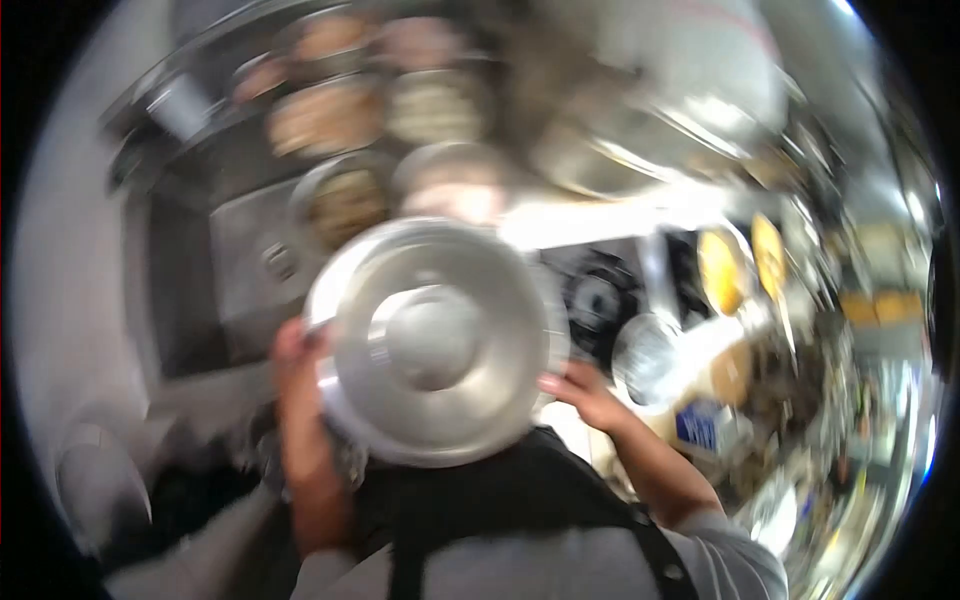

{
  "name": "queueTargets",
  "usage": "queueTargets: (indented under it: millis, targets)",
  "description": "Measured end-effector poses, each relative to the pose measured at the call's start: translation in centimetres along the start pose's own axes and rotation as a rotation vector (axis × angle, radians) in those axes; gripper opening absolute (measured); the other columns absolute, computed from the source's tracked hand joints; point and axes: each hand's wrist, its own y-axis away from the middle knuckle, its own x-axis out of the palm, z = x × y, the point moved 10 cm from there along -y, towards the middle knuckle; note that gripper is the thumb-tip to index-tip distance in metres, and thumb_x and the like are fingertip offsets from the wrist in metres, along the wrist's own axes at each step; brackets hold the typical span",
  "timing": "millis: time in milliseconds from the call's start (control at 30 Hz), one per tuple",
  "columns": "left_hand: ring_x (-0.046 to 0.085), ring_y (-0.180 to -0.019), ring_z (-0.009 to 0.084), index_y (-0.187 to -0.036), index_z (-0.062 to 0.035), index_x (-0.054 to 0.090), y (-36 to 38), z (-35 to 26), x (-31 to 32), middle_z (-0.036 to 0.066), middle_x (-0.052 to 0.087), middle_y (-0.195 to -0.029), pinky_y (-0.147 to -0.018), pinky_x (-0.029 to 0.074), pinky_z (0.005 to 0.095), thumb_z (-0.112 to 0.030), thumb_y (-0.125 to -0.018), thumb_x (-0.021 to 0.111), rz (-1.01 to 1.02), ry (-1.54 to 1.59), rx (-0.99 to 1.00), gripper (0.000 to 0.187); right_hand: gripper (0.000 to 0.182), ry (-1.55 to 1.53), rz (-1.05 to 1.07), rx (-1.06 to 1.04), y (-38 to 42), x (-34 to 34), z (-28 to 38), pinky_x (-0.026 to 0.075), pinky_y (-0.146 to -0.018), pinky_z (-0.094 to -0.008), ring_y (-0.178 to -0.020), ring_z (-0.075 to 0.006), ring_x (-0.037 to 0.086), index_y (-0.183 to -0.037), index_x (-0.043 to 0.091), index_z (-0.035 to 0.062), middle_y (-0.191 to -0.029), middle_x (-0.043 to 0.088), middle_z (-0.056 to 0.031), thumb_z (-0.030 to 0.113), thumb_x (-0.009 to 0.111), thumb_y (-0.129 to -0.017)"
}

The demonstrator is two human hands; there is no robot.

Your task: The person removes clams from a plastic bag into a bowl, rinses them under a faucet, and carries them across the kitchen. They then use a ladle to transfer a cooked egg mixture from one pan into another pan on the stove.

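Note:
A large round metal bowl is held in front of my body, its shiny hollow facing the camera. My left hand grips the rim on the left side. On the opposite side my right hand has its thumb over the rim, with the other fingers partly hidden below. The bowl looks bare inside apart from reflections. Just beyond its far edge stand a container with brownish food and one with pale pink contents, both blurred.
At left is a metal sink. Several food containers, one with white pieces, line the back. Large pots stand upper right. A stove, a pan, yellow food and a blue-and-white box are at right.

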Motion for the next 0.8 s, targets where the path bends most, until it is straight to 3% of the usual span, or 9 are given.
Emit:
queueTargets:
  millis: [100, 200, 300, 367, 400, 500, 600, 667, 800]
  targets:
    - [0.054, -0.091, 0.0126, -0.112, -0.001, 0.058, -1.1, -1.6, -3.0, 0.004, 0.058, -0.097, -0.083, 0.045, 0.027, -0.018, -0.087, 0.068, -0.187, -0.515, 0.281, 0.031, 0.046, -0.276, -0.04, -0.061, 1.6, -2.8, -2.8, 0.052, -0.075, -0.0316, -0.093, -0.0158, 0.06, -0.112, 0.058, 0.0009, -0.1, 0.063, -0.0088, 0.043, 0.058, -0.094]
    - [0.055, -0.088, 0.0127, -0.108, -0.0028, 0.059, 3.6, -9.3, -1.5, 0.005, 0.059, -0.099, -0.081, 0.045, 0.0262, -0.021, -0.09, 0.067, -0.331, -0.317, 0.529, 0.026, 0.032, 0.046, -0.495, -0.258, 6.1, -9.8, -5.9, 0.052, -0.069, -0.0293, -0.081, -0.0163, 0.064, -0.104, 0.062, -0.0004, -0.087, 0.066, -0.0088, 0.029, 0.067, -0.091]
    - [0.056, -0.088, 0.015, -0.103, -0.0032, 0.06, 9.3, -14.9, 7.2, 0.007, 0.06, -0.097, -0.082, 0.046, 0.0274, -0.02, -0.09, 0.066, -0.247, -0.234, 0.538, 0.022, 0.002, 0.026, -1.028, -0.339, 13.6, -17.1, -11.1, 0.047, -0.058, -0.0242, -0.068, -0.0095, 0.06, -0.088, 0.066, 0.0017, -0.077, 0.066, -0.0063, 0.002, 0.067, -0.087]
    - [0.06, -0.087, 0.0185, -0.098, -0.0021, 0.06, 13.9, -15.4, 19.6, 0.009, 0.062, -0.095, -0.079, 0.049, 0.0295, -0.017, -0.088, 0.065, 0.283, -0.354, 0.612, 0.018, 0.015, -0.1, -1.191, -0.142, 17.0, -20.9, -18.3, 0.045, -0.054, -0.0237, -0.062, -0.009, 0.059, -0.081, 0.064, 0.0008, -0.073, 0.066, -0.0069, 0.013, 0.072, -0.085]
    - [0.062, -0.086, 0.0211, -0.089, -0.0009, 0.061, 17.0, -13.8, 25.9, 0.012, 0.065, -0.094, -0.076, 0.052, 0.0329, -0.012, -0.085, 0.067, 0.484, -0.349, 0.529, 0.013, 0.024, 0.016, -1.172, 0.06, 18.4, -22.2, -19.7, 0.047, -0.058, -0.0286, -0.065, -0.0157, 0.06, -0.081, 0.063, 0.0008, -0.075, 0.064, -0.0116, 0.02, 0.077, -0.079]
    - [0.064, -0.091, 0.0175, -0.098, -0.0004, 0.067, 23.5, -1.8, 40.4, 0.011, 0.068, -0.1, -0.079, 0.051, 0.0317, -0.019, -0.089, 0.067, 1.163, -0.572, 0.342, 0.021, 0.028, 0.277, -1.339, -0.123, 20.8, -24.7, -19.0, 0.049, -0.068, -0.0358, -0.072, -0.0262, 0.06, -0.079, 0.061, 0.0006, -0.078, 0.062, -0.0149, 0.021, 0.081, -0.072]
    - [0.058, -0.111, 0.0238, -0.12, -0.0001, 0.059, 23.3, 10.8, 48.8, 0.015, 0.06, -0.122, -0.094, 0.046, 0.0351, -0.021, -0.082, 0.073, 1.128, -0.785, 0.318, 0.045, 0.026, 0.52, -1.394, -0.305, 20.4, -25.5, -18.7, 0.046, -0.073, -0.0416, -0.078, -0.0341, 0.057, -0.073, 0.058, 0.0003, -0.078, 0.058, -0.0159, 0.016, 0.079, -0.071]
    - [0.049, -0.122, 0.0295, -0.119, -0.0023, 0.058, 23.7, 13.0, 53.3, 0.015, 0.056, -0.125, -0.103, 0.038, 0.0404, -0.024, -0.076, 0.076, 0.959, -0.761, 0.763, 0.051, 0.023, 0.401, -1.242, -0.358, 18.8, -26.3, -20.4, 0.043, -0.072, -0.0435, -0.079, -0.0366, 0.055, -0.073, 0.056, 0.0, -0.075, 0.055, -0.0161, 0.012, 0.075, -0.074]
    - [0.049, -0.117, 0.0334, -0.106, -0.0031, 0.062, 27.1, 14.6, 58.0, 0.012, 0.056, -0.114, -0.105, 0.035, 0.0427, -0.013, -0.072, 0.076, 1.11, -1.014, 1.04, 0.038, 0.018, 0.102, -0.999, -0.388, 18.0, -26.4, -22.3, 0.042, -0.064, -0.0397, -0.071, -0.0326, 0.052, -0.073, 0.055, 0.0005, -0.071, 0.051, -0.0145, 0.007, 0.071, -0.077]
